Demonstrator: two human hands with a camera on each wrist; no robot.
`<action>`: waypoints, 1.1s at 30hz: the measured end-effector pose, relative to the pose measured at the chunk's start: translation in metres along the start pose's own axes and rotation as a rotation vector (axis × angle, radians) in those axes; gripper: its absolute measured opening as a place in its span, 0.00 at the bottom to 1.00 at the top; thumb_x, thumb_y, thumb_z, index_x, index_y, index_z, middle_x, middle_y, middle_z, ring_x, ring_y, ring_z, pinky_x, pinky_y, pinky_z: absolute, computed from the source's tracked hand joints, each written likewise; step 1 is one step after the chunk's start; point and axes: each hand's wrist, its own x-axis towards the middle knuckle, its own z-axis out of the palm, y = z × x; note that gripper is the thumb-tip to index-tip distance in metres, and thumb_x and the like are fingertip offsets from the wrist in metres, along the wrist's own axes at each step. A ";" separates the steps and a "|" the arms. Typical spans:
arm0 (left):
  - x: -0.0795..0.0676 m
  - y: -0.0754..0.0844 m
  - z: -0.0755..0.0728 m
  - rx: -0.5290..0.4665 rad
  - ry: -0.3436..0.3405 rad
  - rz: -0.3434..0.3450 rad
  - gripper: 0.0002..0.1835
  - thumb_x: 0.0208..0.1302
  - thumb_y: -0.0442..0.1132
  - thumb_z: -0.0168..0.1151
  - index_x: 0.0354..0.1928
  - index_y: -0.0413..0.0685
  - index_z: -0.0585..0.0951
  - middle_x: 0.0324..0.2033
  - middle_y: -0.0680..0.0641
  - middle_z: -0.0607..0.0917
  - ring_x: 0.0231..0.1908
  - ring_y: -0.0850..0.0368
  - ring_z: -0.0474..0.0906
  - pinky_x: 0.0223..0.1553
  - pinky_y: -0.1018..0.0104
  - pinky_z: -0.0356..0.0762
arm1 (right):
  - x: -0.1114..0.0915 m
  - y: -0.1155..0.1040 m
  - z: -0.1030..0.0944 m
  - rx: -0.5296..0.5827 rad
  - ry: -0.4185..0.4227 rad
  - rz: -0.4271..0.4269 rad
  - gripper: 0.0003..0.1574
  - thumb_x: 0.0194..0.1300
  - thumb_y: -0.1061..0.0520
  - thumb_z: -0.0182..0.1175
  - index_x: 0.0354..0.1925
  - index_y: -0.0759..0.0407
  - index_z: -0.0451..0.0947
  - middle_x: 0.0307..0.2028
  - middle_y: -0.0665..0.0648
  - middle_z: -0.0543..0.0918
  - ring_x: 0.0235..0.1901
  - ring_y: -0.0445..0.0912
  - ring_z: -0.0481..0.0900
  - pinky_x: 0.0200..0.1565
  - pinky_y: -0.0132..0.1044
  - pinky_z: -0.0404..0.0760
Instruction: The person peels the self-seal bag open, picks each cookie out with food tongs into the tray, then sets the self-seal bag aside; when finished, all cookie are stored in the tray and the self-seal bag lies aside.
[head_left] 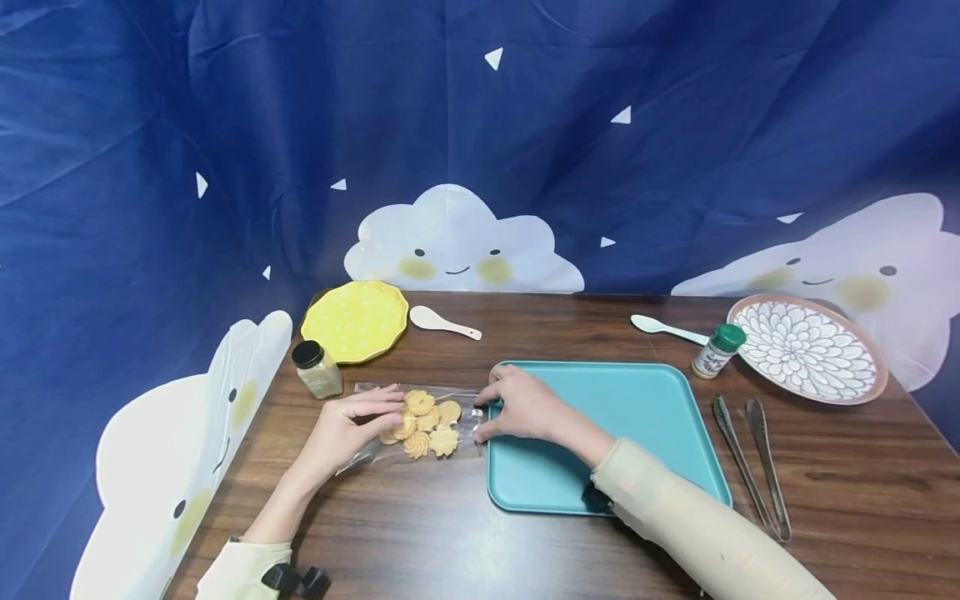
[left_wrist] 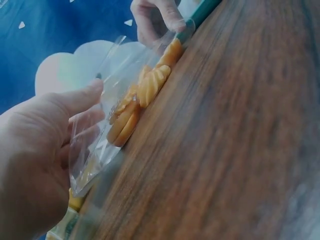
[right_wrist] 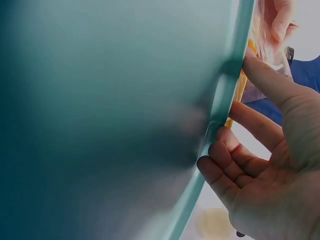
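A clear plastic bag (left_wrist: 111,64) of golden cookies (head_left: 431,423) lies on the wooden table, left of a teal tray (head_left: 630,433). My left hand (head_left: 347,427) is at the bag's left end, its fingers fairly straight and its thumb apart from them. In the left wrist view, that hand (left_wrist: 42,135) touches the film, and some fingers show through it. My right hand (head_left: 528,404) reaches over the tray to the bag's right end, thumb and forefinger spread apart. In the right wrist view, the right hand's fingertips (right_wrist: 212,167) rest along the tray's rim.
Behind on the left are a yellow plate (head_left: 354,321), a black-lidded jar (head_left: 318,371) and a white spoon (head_left: 444,322). Right of the tray lie metal tongs (head_left: 750,467), a green-capped shaker (head_left: 717,350), a pale spoon (head_left: 667,329) and a flower-patterned plate (head_left: 806,348).
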 end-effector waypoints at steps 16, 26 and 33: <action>0.001 0.002 0.003 0.056 0.037 0.091 0.12 0.61 0.43 0.72 0.47 0.52 0.90 0.52 0.50 0.90 0.64 0.48 0.81 0.76 0.59 0.66 | -0.059 0.013 -0.064 0.037 0.180 0.213 0.41 0.55 0.33 0.73 0.62 0.51 0.81 0.56 0.56 0.84 0.58 0.56 0.81 0.61 0.57 0.80; 0.001 0.002 0.004 0.047 0.047 0.067 0.15 0.62 0.46 0.72 0.50 0.53 0.89 0.52 0.52 0.90 0.64 0.53 0.81 0.76 0.72 0.65 | -0.177 0.081 -0.102 -0.161 0.392 0.548 0.48 0.60 0.24 0.63 0.57 0.62 0.79 0.51 0.71 0.84 0.51 0.69 0.80 0.44 0.65 0.78; -0.001 0.006 0.004 0.047 0.043 0.014 0.17 0.62 0.50 0.72 0.52 0.56 0.88 0.53 0.56 0.89 0.65 0.59 0.80 0.75 0.74 0.66 | -0.231 0.114 -0.105 -0.156 0.291 0.794 0.51 0.55 0.18 0.62 0.43 0.65 0.78 0.37 0.72 0.83 0.37 0.69 0.80 0.26 0.54 0.73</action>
